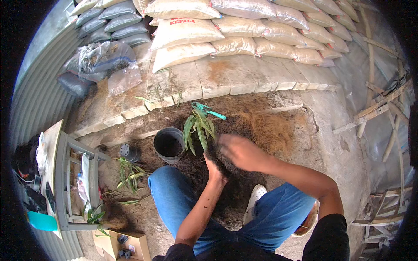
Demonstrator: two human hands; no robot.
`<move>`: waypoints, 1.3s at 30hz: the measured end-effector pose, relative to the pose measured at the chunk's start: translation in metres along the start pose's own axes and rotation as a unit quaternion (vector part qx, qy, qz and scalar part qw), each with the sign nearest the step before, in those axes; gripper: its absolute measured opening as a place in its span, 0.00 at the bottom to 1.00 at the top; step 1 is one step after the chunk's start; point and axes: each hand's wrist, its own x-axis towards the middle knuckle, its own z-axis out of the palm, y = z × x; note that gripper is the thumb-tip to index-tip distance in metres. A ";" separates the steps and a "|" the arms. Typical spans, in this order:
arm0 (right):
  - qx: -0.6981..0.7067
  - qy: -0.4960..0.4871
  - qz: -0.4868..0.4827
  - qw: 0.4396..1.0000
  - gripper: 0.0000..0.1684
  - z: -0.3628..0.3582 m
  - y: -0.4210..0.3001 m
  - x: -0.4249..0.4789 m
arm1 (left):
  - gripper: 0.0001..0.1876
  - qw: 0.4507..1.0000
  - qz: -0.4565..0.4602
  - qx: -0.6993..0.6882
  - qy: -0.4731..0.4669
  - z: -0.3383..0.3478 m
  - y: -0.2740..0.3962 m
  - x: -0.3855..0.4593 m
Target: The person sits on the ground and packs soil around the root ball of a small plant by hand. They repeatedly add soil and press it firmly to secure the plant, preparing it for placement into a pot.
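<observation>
My left hand (215, 169) grips the dark root ball (223, 161) of a leafy plant (200, 128) with long, pale-edged green leaves. The plant leans to the left, its leaves away from my body. Against the upper right of the root ball is my right hand (240, 151), blurred, so its finger grip is unclear. Left of the leaves stands a black plastic plant pot (168, 143) with dark soil inside. Just beyond the plant, a turquoise hand trowel (214, 113) lies on the soil.
A small upturned pot (129, 152) and cut leafy stems (130, 174) lie at left, near a wooden bench (62, 163). Brown coir fibre (272, 130) spreads at right. A cardboard box (137, 243) sits lower left. Stacked filled sacks (240, 26) line the back ledge (241, 78).
</observation>
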 end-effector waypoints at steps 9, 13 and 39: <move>-0.010 0.046 0.060 0.997 0.35 -0.035 -0.007 0.009 | 0.26 0.997 -0.001 -0.057 -0.060 0.021 0.016 -0.005; 0.022 -0.216 0.010 0.976 0.42 -0.036 0.000 0.007 | 0.27 0.998 0.050 0.019 -0.042 0.006 0.016 0.005; -0.088 -0.148 -0.062 0.983 0.42 -0.026 -0.018 -0.001 | 0.26 0.996 -0.029 -0.050 -0.065 0.002 0.027 -0.001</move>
